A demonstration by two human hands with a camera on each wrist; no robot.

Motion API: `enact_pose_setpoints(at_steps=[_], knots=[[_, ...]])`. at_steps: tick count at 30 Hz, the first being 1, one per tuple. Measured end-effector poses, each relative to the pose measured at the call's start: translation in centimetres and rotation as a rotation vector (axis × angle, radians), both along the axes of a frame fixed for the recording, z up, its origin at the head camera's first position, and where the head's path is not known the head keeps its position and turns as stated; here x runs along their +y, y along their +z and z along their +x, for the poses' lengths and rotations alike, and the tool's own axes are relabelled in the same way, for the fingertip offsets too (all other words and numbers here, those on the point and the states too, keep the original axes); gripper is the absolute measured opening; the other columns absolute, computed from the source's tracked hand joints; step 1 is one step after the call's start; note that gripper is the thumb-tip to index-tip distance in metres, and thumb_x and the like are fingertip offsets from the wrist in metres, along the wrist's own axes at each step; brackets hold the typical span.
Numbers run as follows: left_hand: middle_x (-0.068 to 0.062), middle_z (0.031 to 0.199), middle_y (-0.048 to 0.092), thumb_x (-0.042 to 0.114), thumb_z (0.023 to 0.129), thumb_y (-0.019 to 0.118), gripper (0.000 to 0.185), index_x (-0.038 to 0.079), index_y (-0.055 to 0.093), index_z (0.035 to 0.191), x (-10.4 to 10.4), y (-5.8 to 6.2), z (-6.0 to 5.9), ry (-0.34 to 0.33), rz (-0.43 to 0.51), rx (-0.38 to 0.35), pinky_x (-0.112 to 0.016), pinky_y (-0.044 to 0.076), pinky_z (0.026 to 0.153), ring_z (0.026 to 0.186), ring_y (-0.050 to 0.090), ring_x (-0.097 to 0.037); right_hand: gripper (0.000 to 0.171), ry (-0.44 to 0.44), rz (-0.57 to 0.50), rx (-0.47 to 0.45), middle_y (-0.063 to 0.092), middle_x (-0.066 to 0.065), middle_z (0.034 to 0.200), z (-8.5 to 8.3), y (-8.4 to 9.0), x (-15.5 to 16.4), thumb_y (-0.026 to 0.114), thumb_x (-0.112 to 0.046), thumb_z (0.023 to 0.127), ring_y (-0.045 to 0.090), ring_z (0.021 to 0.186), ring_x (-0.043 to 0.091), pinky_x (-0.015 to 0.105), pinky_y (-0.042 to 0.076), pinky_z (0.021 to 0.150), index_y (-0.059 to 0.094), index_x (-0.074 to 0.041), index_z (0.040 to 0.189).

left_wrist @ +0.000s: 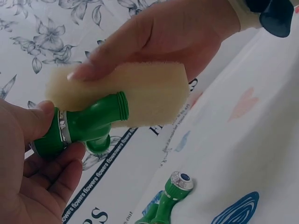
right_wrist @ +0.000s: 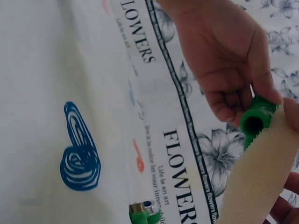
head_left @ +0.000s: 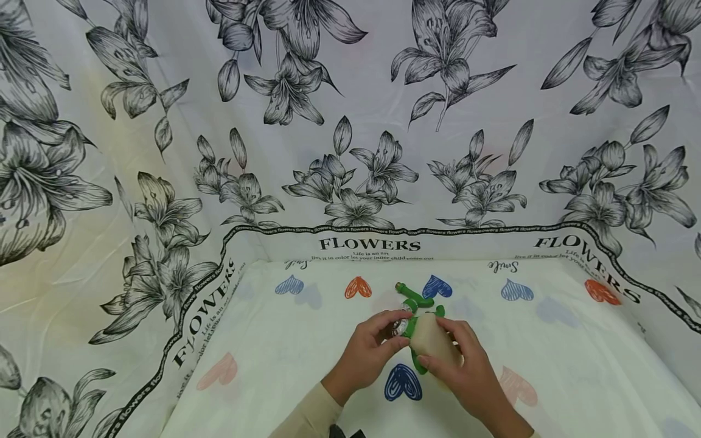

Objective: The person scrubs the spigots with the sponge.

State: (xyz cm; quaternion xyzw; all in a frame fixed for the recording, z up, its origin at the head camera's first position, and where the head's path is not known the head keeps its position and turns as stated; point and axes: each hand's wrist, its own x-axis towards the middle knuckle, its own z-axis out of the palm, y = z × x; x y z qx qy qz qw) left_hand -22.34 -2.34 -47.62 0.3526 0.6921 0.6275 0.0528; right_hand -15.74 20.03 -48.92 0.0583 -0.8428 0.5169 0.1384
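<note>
Over the worktop [head_left: 285, 340], short of its back edge with room either side, left fingers [head_left: 390, 318] pinched a threaded green fitting [left_wrist: 96, 119], right fingers [head_left: 463, 334] gripping a porous, blocky sponge [head_left: 434, 339].

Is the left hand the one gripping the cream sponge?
No, the right hand grips the cream sponge, while the left hand holds a green fitting.

The flowered curtain [head_left: 372, 103] reads "FLOWERS", "flowers" and "Life is an art"; upside-down "Smile" stands on the heart-printed cloth [head_left: 306, 347].
</note>
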Motion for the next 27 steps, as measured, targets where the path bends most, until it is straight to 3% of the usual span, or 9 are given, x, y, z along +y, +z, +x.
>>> enact_pose_setpoints(at_steps=[5, 9, 16, 22, 27], knots=[[-0.019, 0.147, 0.062, 0.008, 0.108, 0.07, 0.042, 0.008, 0.063, 0.15, -0.3, -0.2, -0.2, 0.028, 0.008, 0.014, -0.035, 0.058, 0.103, 0.118, 0.064, -0.024, 0.067, 0.047, 0.007, 0.028, 0.058, -0.001, 0.137, 0.6, 0.1, -0.7, 0.091, -0.036, 0.092, 0.058, 0.115, 0.024, 0.042, 0.06, 0.093, 0.057, -0.018, 0.148], [-0.015, 0.149, 0.062, 0.008, 0.108, 0.07, 0.043, 0.006, 0.062, 0.15, -0.4, -0.3, -0.2, 0.039, 0.011, 0.011, -0.035, 0.057, 0.106, 0.12, 0.064, -0.024, 0.068, 0.052, 0.012, 0.061, 0.058, -0.001, 0.136, 0.8, 0.1, -1.0, 0.093, -0.033, 0.091, 0.058, 0.114, 0.023, 0.044, 0.061, 0.091, 0.058, -0.017, 0.147], [-0.008, 0.139, 0.062, 0.009, 0.108, 0.07, 0.041, 0.013, 0.063, 0.148, -0.6, -0.2, -0.1, 0.065, -0.003, 0.026, -0.028, 0.06, 0.088, 0.104, 0.059, -0.02, 0.067, 0.042, 0.006, 0.093, 0.059, -0.002, 0.137, 1.0, 0.6, -0.8, 0.092, -0.032, 0.092, 0.059, 0.115, 0.021, 0.039, 0.06, 0.092, 0.059, -0.017, 0.148], [-0.019, 0.147, 0.053, 0.002, 0.111, 0.063, 0.04, 0.008, 0.056, 0.15, -0.7, 0.0, 0.2, 0.009, 0.114, -0.135, -0.039, 0.057, 0.105, 0.124, 0.066, -0.028, 0.063, -0.002, -0.066, 0.154, 0.059, -0.002, 0.138, 1.6, 1.1, -0.1, 0.086, -0.015, 0.097, 0.058, 0.116, 0.02, 0.026, 0.056, 0.095, 0.057, -0.014, 0.152], [-0.02, 0.147, 0.055, 0.003, 0.114, 0.056, 0.036, 0.004, 0.056, 0.149, -0.7, 0.2, 0.4, -0.003, 0.173, -0.221, -0.042, 0.056, 0.106, 0.127, 0.068, -0.032, 0.061, 0.031, -0.116, 0.186, 0.059, -0.004, 0.138, 1.8, 1.3, -0.1, 0.085, -0.009, 0.096, 0.058, 0.116, 0.019, 0.024, 0.055, 0.096, 0.057, -0.016, 0.151]])
